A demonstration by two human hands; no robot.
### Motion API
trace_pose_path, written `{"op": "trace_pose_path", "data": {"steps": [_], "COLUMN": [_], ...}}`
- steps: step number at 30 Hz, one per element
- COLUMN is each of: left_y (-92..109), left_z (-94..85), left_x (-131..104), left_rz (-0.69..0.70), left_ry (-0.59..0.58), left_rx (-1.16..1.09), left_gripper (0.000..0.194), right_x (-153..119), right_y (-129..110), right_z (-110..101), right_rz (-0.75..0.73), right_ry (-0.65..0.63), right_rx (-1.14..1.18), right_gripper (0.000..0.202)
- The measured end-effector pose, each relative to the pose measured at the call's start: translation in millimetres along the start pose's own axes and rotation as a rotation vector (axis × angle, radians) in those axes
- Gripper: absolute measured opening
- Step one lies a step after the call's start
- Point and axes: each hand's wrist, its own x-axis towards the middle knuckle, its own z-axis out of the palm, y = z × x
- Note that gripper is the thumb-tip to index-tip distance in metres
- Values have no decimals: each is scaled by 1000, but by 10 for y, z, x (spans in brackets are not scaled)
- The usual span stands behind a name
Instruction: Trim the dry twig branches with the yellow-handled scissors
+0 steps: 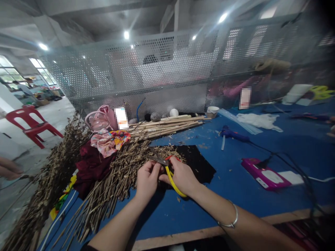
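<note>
My right hand (181,174) holds scissors (171,179) with yellow and red handles, their blades pointing up and left over a pile of dried plant bits. Beside it, my left hand (147,179) is closed, thumb and fingertips pinched near the blades; what they hold is too small to make out. Cut dried stems (110,191) lie in a heap just left of my left hand. Under the plant bits spreads a black cloth (200,164) on the blue table (222,195). A bangle sits on my right forearm.
Wooden sticks (167,126) lie behind the pile. A blue glue gun (232,134) and a magenta power box (264,174) with cables are on the right. Dark red cloth (91,167) and tall dried branches (52,181) fill the left. Another person's hand (9,169) shows far left.
</note>
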Motion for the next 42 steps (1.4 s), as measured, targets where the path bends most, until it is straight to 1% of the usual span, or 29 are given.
{"op": "trace_pose_path", "data": {"steps": [3, 8, 13, 16, 19, 24, 29, 34, 37, 42], "left_y": [12, 11, -17, -23, -21, -52, -78, -58, -36, -14], "left_z": [-13, -28, -28, -21, -14, -4, -16, -40, -50, -58], "left_x": [-5, -4, 11, 20, 23, 27, 27, 11, 5, 8], "left_rz": [13, 18, -4, -38, -90, -142, -91, -26, 8, 17], "left_ry": [3, 13, 11, 12, 12, 18, 10, 19, 24, 42], "left_rx": [25, 56, -19, -97, -151, -165, -104, 1, 48, 65], "left_gripper": [27, 27, 27, 27, 29, 27, 25, 27, 28, 28], "right_x": [-12, 3, 35, 38, 28, 22, 18, -15, -23, -12], "right_y": [-26, -28, 20, 27, 18, 4, -3, -16, -18, -15], "right_z": [-25, -31, 7, 6, -17, -56, -65, -46, -31, -11], "right_rz": [43, 74, 65, 63, 73, -1, -39, -4, 2, 14], "right_ry": [-26, -5, 3, 29, 21, -4, -22, -48, -42, -30], "right_rx": [0, -24, -55, -64, -56, -1, 5, 31, 26, -4], "right_gripper": [46, 45, 42, 44, 51, 51, 50, 47, 46, 45]}}
